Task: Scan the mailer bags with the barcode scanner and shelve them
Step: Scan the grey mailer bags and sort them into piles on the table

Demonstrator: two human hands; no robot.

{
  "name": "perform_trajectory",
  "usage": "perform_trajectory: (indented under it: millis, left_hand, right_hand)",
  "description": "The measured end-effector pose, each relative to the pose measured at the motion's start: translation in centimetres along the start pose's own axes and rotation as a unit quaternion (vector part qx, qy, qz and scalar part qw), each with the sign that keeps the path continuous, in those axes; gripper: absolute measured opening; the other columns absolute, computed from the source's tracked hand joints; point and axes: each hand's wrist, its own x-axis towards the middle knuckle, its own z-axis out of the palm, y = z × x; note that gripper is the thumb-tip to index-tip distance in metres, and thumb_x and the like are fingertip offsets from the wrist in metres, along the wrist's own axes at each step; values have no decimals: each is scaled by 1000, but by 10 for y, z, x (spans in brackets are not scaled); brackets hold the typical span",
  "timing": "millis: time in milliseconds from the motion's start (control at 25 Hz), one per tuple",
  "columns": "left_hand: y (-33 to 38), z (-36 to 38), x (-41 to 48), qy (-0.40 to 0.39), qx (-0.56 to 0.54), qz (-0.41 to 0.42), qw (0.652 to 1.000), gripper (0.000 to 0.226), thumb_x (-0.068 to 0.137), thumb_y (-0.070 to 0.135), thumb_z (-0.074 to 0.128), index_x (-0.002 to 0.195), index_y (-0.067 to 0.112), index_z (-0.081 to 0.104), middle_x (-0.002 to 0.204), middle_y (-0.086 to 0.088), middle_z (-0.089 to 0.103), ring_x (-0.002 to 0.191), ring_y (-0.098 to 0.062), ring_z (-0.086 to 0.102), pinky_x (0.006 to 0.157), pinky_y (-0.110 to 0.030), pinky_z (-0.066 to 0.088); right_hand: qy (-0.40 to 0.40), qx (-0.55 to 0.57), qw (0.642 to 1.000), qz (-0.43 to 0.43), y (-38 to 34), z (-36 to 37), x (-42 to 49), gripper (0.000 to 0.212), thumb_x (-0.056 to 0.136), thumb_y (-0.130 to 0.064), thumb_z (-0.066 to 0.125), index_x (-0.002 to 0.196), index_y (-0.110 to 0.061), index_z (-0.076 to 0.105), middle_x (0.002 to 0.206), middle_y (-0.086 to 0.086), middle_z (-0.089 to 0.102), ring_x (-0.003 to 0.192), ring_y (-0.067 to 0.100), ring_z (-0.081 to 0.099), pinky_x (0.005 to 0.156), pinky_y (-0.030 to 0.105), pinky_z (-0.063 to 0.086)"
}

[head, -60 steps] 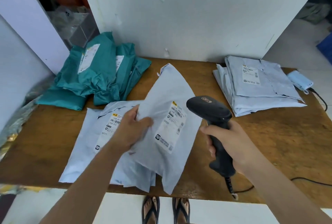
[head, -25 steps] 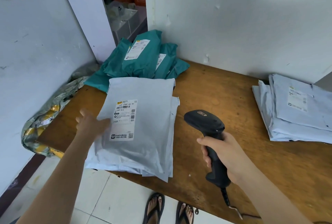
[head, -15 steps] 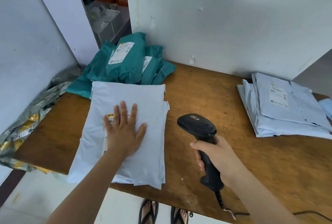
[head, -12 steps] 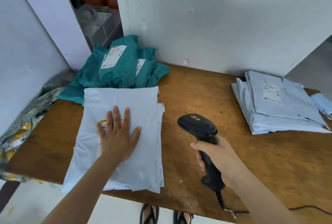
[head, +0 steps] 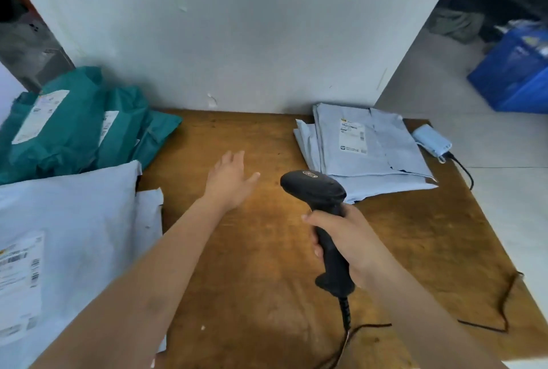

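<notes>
My right grip [head: 347, 245] clenched on scanner [head: 318, 195]; left grip [head: 229, 179] released, fingers spread over table [head: 255, 274]. Near-left mailer stack [head: 65, 220] cut off (label blurred).

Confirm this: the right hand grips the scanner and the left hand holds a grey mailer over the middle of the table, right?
Not quite. In the head view the left hand holds nothing; it is open, fingers extended, over the middle of the table. The right hand does grip the scanner.
</notes>
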Motion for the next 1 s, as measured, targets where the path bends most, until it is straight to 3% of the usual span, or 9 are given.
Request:
perform_trajectory:
  millis: [120,200,280,400,480,640,760,880,1000]
  left_hand:
    - [79,53,35,-87,-141,-84,983,78,87,54,53,142,3,33,145,-13,42,132,-29,42,101,-38,40]
    - [127,87,57,-100,-180,-113,972,64,82,55,59,109,-3,59,103,-14,66,99,-31,62,72,-35,50]
    - [160,114,73,-95,-199,-130,967,51,78,55,64,71,6,52,66,-5,56,63,-22,57,48,-29,39]
    - [190,148,90,-93,-247,-178,948,46,76,49,70,77,8,49,74,-2,55,70,-21,55,57,-26,39]
    - [195,159,96,-65,-302,-204,929,32,79,31,68,71,8,48,74,-4,54,75,-25,53,63,-28,40]
    - [186,139,88,-10,-436,-188,880,21,82,4,51,64,11,45,64,-5,49,62,-21,45,56,-25,38]
    - [153,104,39,30,-558,-190,807,24,84,-7,45,70,10,53,67,-4,53,54,-13,50,45,-19,42]
    - [95,90,-40,69,-528,-235,813,24,85,-8,50,73,12,58,69,-2,57,57,-11,53,45,-19,45]
    - [31,103,-107,-49,-465,-312,827,5,89,7,60,88,11,63,83,-5,67,74,-20,65,63,-31,54]
  right_hand:
    - [66,24,997,25,0,-81,12,17,84,-13,66,75,-7,53,53,8,53,42,18,46,46,26,42]
    - [102,47,993,33,1,-128,17,17,85,-12,66,75,-7,53,54,8,53,42,18,45,45,26,42]
    - [115,63,991,35,4,-158,19,16,85,-12,66,76,-7,53,54,7,52,42,18,45,44,25,41]
    - [116,80,989,44,8,-191,24,15,85,-11,65,76,-8,54,55,8,52,43,18,44,45,25,41]
    - [118,87,988,50,10,-205,27,17,85,-12,66,72,-8,54,56,8,52,43,17,45,46,25,41]
    - [110,101,988,48,12,-212,30,24,84,-14,66,64,-9,54,56,8,51,43,16,45,46,25,41]
    - [90,98,990,42,10,-200,32,26,84,-14,66,62,-9,53,55,9,51,43,18,44,47,26,39]
    - [63,104,992,32,8,-171,31,18,85,-10,65,72,-8,53,54,10,51,42,19,42,46,26,38]
    - [13,84,995,52,12,-124,25,10,85,-9,65,81,-10,56,52,9,53,42,20,42,44,25,39]
